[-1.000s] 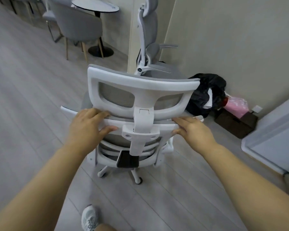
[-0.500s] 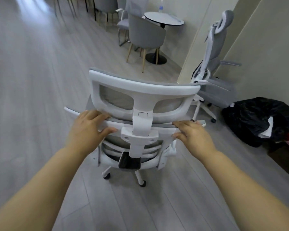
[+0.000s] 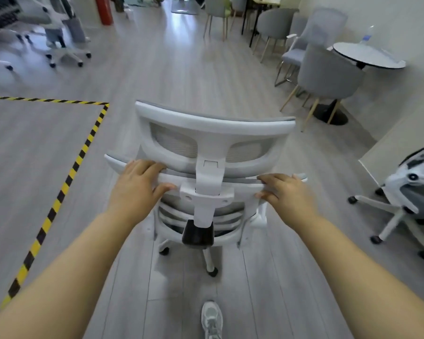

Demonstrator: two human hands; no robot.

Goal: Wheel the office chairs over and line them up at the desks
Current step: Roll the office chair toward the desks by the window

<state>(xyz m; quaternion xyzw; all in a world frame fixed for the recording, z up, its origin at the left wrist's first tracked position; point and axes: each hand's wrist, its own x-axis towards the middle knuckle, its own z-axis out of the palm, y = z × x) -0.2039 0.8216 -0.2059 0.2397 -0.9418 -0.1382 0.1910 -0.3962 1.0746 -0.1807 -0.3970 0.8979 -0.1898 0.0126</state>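
Hands [image 3: 137,185] gripping one chair [image 3: 214,133]

My white office chair [image 3: 213,167] rolls on its castors over the grey plank floor [image 3: 181,69]; yellow-black tape [image 3: 66,177] runs along my left, another white chair [image 3: 406,199] stands right.

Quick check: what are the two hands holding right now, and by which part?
Both grip the white office chair by the top rail of its backrest, below the headrest: left hand left of the headrest post, right hand near the rail's right end.
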